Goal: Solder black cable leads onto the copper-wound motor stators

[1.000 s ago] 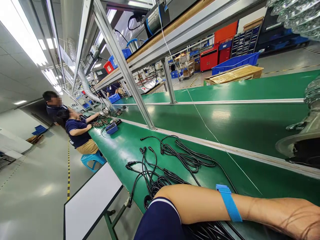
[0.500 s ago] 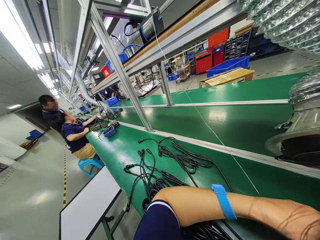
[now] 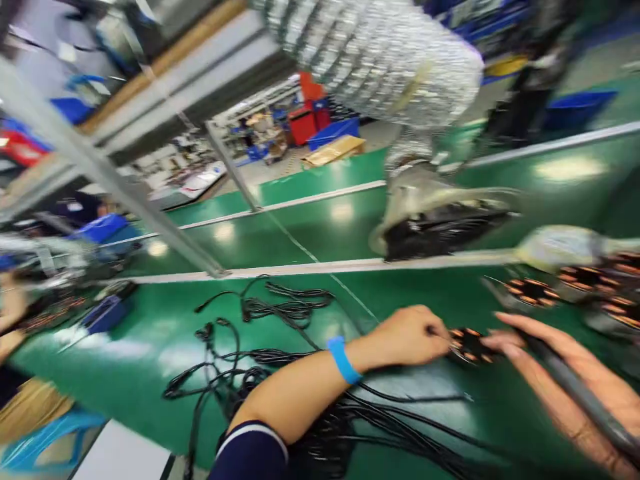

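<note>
My left hand (image 3: 417,337), with a blue wrist strap (image 3: 344,361) on the forearm, is closed at the near edge of a motor stator (image 3: 470,345) with copper windings. On the other side of that stator is my right hand (image 3: 575,373), its fingertips at the stator's edge. A dark pen-shaped tool (image 3: 575,383) lies in the right hand, between thumb and fingers; its exact kind is blurred. More copper-wound stators (image 3: 533,292) stand at the far right. Black cables (image 3: 290,357) with plug ends run beneath and beside my left forearm.
A silvery duct (image 3: 370,60) hangs over the green bench (image 3: 135,373), ending in a hood (image 3: 440,227). A metal post (image 3: 115,180) and an overhead shelf (image 3: 190,73) stand at the left. A blue box (image 3: 105,313) sits near a co-worker's arm (image 3: 11,307).
The view has swung to the right. Both hands, the stators and the pen-shaped tool are now in sight; before, only my left forearm showed, its hand cut off at the edge.
</note>
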Tool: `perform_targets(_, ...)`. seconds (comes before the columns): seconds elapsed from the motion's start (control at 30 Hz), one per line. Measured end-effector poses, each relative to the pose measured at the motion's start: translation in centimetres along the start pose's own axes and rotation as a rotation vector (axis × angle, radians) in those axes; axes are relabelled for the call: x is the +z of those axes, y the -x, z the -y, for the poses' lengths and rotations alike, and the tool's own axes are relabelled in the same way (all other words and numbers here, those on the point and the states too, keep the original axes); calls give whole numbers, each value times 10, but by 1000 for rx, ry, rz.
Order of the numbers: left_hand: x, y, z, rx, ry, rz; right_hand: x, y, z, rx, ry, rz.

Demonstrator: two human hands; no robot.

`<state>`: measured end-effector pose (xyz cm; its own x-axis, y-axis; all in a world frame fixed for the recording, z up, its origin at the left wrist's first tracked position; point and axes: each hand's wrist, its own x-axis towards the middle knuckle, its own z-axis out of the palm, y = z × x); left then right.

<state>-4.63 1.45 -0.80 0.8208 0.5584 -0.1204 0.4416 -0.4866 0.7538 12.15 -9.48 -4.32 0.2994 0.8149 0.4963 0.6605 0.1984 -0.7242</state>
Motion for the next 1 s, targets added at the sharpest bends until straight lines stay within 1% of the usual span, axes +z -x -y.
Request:
perform_targets(0.07,4,1,2,-54,39,-42,-15,5,10,33,40,76)
perform_targets(0.1,6,1,4,-59,71,-67,-20,7,15,26,57,48)
perform_targets(0.13,8,-1,6,-59,107,-78,-23,8,19,32,88,48)
perform_targets(0.23,15,-4,11,-43,203,-84,-27,18,26,-4,137,10)
perform_targets(0.4,20,-4,10,-48,230,-123,-25,36,25,-70,39,-136)
perform_targets(0.5,21,-3,8,-41,202,-140,-24,41,22,-87,-1,-185)
perform_targets(0.67,20,-3,5,-47,211,-151,-23,44,18,-72,-56,-157)
perform_targets(1.0,18,-3,6,-42,200,-157,-17,44,17,-116,-106,-136)
